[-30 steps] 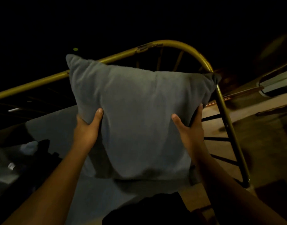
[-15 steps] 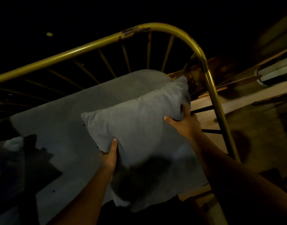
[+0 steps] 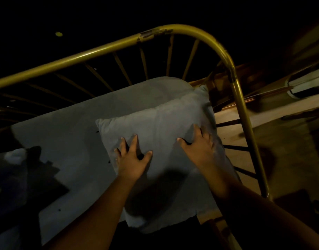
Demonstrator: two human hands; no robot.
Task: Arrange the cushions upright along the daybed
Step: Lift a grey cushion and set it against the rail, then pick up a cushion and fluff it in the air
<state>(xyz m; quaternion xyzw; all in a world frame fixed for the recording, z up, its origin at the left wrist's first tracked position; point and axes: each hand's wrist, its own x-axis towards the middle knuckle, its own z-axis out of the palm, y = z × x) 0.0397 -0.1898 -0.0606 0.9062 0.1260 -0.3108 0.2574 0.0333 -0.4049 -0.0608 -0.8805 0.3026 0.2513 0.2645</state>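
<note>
— Head view: where's the grey cushion [image 3: 155,120]?
— On the daybed mattress [image 3: 64,141], right end, by the yellow rail [image 3: 101,51].
— Hands?
— Left hand [image 3: 132,157] and right hand [image 3: 198,145] press flat on it, fingers spread.

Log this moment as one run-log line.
left hand flat on cushion | right hand flat on it | cushion against daybed end rail

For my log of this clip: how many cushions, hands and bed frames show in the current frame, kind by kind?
Grey cushion: 1, lying on the mattress
Hands: 2, left hand and right hand, both pressed flat on the cushion
Yellow metal frame: 1
Total: 4
A dark shape at far left is too dim to tell.
</note>
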